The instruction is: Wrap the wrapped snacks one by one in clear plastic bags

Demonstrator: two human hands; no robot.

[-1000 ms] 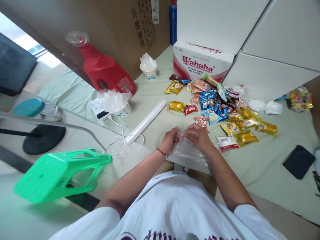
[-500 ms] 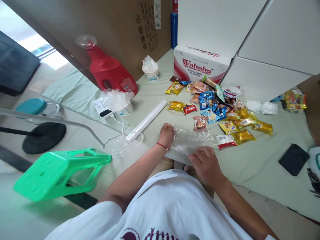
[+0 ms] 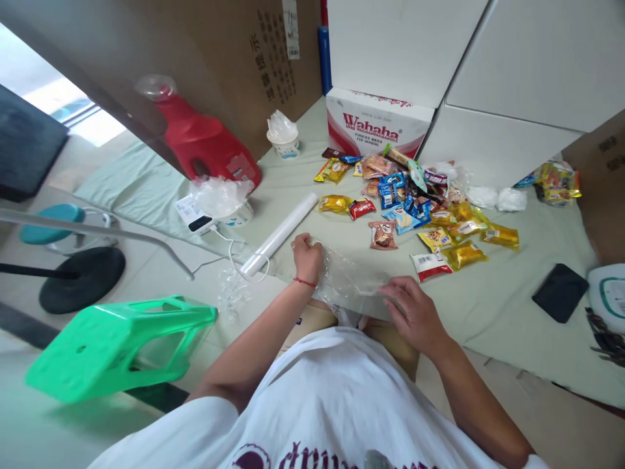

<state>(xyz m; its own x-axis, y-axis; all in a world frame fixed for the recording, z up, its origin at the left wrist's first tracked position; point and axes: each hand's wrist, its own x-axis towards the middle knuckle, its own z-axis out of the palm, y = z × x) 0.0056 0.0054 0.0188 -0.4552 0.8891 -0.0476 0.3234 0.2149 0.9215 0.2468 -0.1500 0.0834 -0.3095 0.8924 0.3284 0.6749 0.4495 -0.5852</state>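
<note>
I see a clear plastic bag [image 3: 349,283] lying flat on the pale green cloth [image 3: 488,312] just before the person's lap; whether it holds anything I cannot tell. The left hand [image 3: 307,257] is fisted, pinching the bag's left end. The right hand [image 3: 415,312] pinches its right edge with fingers bent. Beyond lies a loose heap of snack packets [image 3: 420,208], and a white roll [image 3: 279,233]. Farther back, a paper cup [image 3: 284,142] stuffed with clear plastic stands near a Wahaha box [image 3: 378,124].

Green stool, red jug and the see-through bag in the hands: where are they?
green stool [image 3: 122,342], head view, on its side panel
red jug [image 3: 205,143], head view, on its body
see-through bag [image 3: 349,281], head view, on its crinkled middle
</note>
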